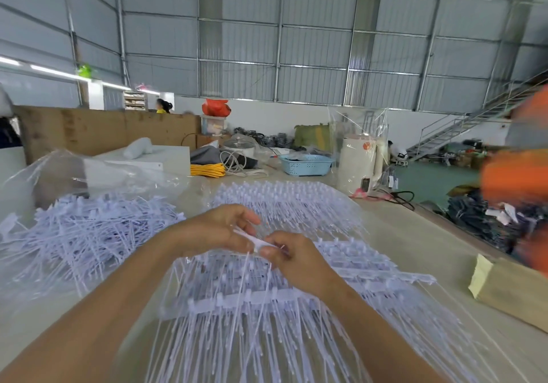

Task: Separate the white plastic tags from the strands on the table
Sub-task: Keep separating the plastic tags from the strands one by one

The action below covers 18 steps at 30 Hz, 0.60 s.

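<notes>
- Now both hands pinch one white tag (257,241): left hand (218,228) on its far end, right hand (292,253) on its near end.
- Its long axis slants left-far to right-near.
- Below the grip, thin smooth plastic strands (252,332) fan toward the person over the table (415,240).

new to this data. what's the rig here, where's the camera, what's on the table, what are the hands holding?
There is no robot: a person works with bare hands, and the single picture comes from a wide-angle camera on their head, looking forward and down. The left hand and right hand meet over the table, their fingers pinching a small white plastic tag between them. Beneath lie connected sheets of tags with long strands, more further back. A loose pile of tags sits to the left on clear plastic. Further off are a blue basket, yellow cord and a brown paper package at right.
</notes>
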Each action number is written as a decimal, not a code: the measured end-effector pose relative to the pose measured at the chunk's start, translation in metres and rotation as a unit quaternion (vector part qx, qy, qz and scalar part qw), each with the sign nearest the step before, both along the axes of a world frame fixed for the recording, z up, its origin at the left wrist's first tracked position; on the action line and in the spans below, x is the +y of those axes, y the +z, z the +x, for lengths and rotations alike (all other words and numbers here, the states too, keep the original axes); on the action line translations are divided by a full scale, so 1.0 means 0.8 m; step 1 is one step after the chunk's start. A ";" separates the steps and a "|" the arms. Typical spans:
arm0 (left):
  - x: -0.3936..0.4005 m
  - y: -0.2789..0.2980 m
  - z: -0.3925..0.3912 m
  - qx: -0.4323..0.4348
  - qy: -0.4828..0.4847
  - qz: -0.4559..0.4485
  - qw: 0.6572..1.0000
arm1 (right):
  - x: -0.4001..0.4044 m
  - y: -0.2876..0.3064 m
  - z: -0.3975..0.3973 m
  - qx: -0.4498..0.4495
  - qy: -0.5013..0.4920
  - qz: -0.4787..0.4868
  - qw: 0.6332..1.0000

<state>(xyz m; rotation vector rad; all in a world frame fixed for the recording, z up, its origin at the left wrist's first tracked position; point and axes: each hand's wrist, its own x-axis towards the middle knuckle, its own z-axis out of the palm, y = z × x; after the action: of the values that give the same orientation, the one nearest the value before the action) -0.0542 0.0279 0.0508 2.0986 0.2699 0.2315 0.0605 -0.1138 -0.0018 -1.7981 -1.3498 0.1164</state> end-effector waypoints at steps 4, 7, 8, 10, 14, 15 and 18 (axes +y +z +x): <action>0.000 0.001 0.004 0.007 0.098 -0.089 0.991 | 0.007 0.009 0.004 -0.011 -0.011 -0.012 1.000; -0.002 -0.007 0.001 0.047 0.115 -0.063 0.990 | 0.016 0.008 0.003 -0.005 -0.018 -0.021 1.000; -0.003 -0.010 0.001 0.037 0.118 -0.051 0.991 | 0.018 0.006 0.002 0.015 -0.010 -0.026 1.000; -0.005 -0.017 0.003 -0.007 0.133 -0.036 0.990 | 0.020 0.001 -0.003 0.053 0.012 -0.025 0.998; -0.021 -0.039 0.009 -0.040 0.180 -0.076 0.980 | 0.023 -0.013 -0.004 0.006 0.005 0.015 1.000; -0.026 -0.045 0.010 -0.032 0.183 -0.103 0.977 | 0.023 -0.016 -0.004 0.001 0.003 0.025 1.000; -0.031 -0.057 0.011 -0.047 0.206 -0.090 0.973 | 0.022 -0.019 -0.005 0.014 0.019 0.013 1.000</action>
<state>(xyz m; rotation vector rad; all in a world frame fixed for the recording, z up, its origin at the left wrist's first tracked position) -0.0456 0.0030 0.0048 1.8287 0.6454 0.5318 0.0567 -0.0965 -0.0170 -1.7439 -1.3595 0.1424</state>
